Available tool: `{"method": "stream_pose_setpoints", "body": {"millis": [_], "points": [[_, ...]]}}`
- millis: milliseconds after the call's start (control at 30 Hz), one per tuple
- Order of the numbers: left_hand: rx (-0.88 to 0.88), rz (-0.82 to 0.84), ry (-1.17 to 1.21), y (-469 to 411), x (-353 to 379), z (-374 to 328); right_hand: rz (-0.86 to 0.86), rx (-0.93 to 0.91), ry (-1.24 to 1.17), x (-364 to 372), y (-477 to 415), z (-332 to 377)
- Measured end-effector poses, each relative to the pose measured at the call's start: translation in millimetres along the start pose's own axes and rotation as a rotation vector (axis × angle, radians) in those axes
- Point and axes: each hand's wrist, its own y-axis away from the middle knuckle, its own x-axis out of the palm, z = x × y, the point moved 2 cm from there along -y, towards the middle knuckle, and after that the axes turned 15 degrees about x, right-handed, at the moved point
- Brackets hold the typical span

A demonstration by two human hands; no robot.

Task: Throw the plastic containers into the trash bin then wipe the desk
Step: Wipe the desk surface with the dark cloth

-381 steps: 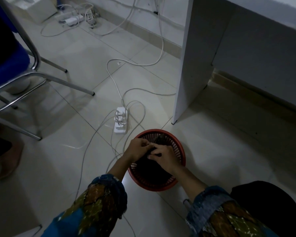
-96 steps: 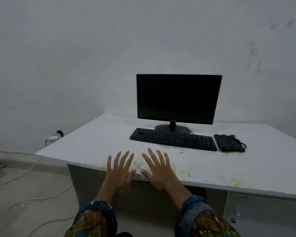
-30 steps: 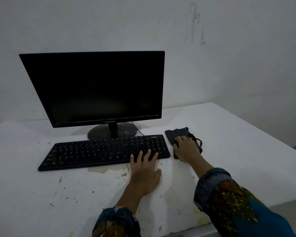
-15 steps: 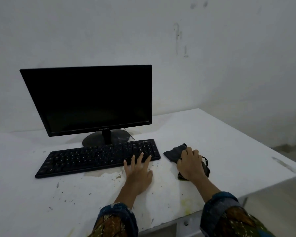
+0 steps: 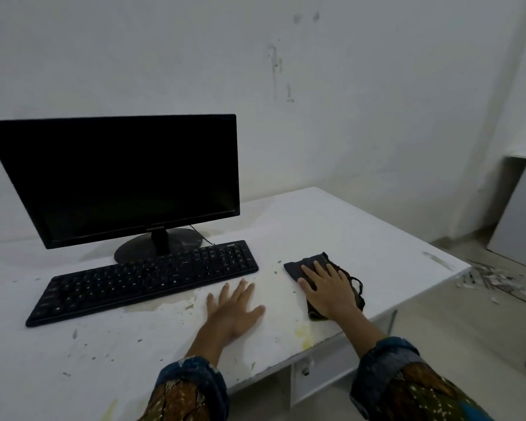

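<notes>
Wall (image 5: 346, 86): pale and plain, with a few dark smudges high up to the right of the screen.
Desk (image 5: 331, 232): white top that fills the lower left; its right corner juts toward the floor on the right, and its near edge runs under both forearms.
Monitor (image 5: 119, 177): black, with a dark screen, upright on a round foot at the back left of the desk.
Keyboard (image 5: 143, 278): black, lying flat just in front of the monitor's foot and angled so that its right end sits further back.
Floor litter (image 5: 492, 281): pale scraps scattered on the tiles beyond the desk's right corner.
Sleeves (image 5: 192, 390): patterned blue, green and orange cuffs on both forearms.
Right hand (image 5: 328, 290): palm down and flat on the cloth, fingers straight and slightly spread. It presses on the cloth and curls around nothing.
Left hand (image 5: 234, 314): palm down on bare desk just in front of the keyboard's right end, fingers spread wide, holding nothing.
Cloth (image 5: 298, 265): dark and folded, on the desk to the right of the keyboard. Most of it lies under the right palm, its far left corner sticks out past the fingertips, and a thin dark cord loops out on its right side.
Stains (image 5: 304, 332): a yellowish patch near the front edge between the two hands, with small dark specks across the top in front of the keyboard.
</notes>
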Motion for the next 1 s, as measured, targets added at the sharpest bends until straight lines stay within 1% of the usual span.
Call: {"method": "stream_pose_setpoints", "body": {"millis": [133, 267, 467, 633, 900, 1000], "points": [[0.024, -0.019, -0.013, 2, -1, -1, -0.061, 0.194, -0.072, -6, 16, -18], [0.035, -0.03, -0.01, 5, 1, -1, -0.078, 0.233, -0.064, 0, 33, -16], [0.045, -0.023, -0.037, 3, 1, 0, -0.099, 0.231, -0.07, 10, 61, 1], [0.049, -0.024, -0.047, 3, 2, 1, -0.121, 0.185, -0.034, 21, 75, 12], [0.042, -0.02, -0.033, 0, 3, 2, -0.067, 0.134, 0.022, 15, 48, 15], [0.041, -0.023, -0.032, 0, 5, 3, -0.021, 0.065, 0.061, 9, 31, 14]]}}
